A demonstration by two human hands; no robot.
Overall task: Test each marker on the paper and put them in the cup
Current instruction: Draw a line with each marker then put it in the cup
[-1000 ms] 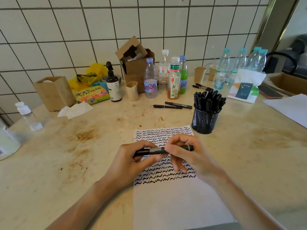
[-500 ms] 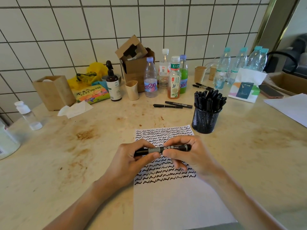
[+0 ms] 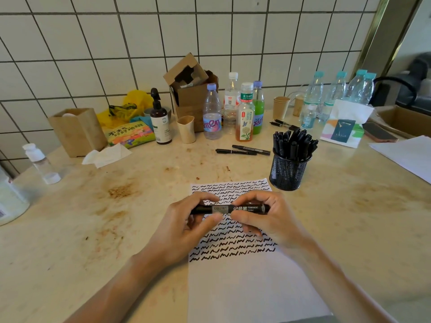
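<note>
head view: both hands hold one marker (image 3: 229, 209) level above the paper (image 3: 256, 287), left hand (image 3: 186, 226) pinching the left end, right hand (image 3: 268, 220) gripping the right end. cup (image 3: 288, 172) sits far right of the paper, already crammed with markers; two more markers (image 3: 242, 150) lie beyond. risks: cap pops off and ink hits fingers, or dropping this one into the packed cup tips it

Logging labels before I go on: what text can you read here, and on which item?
"PERMANENT marker", after Chinese characters: held marker
"tissue": tissue pack
"东方树叶": tea bottle
Partly hidden letters, "amen": water bottle
Too small or blurred: pump bottle, snack bag, loose markers
</note>
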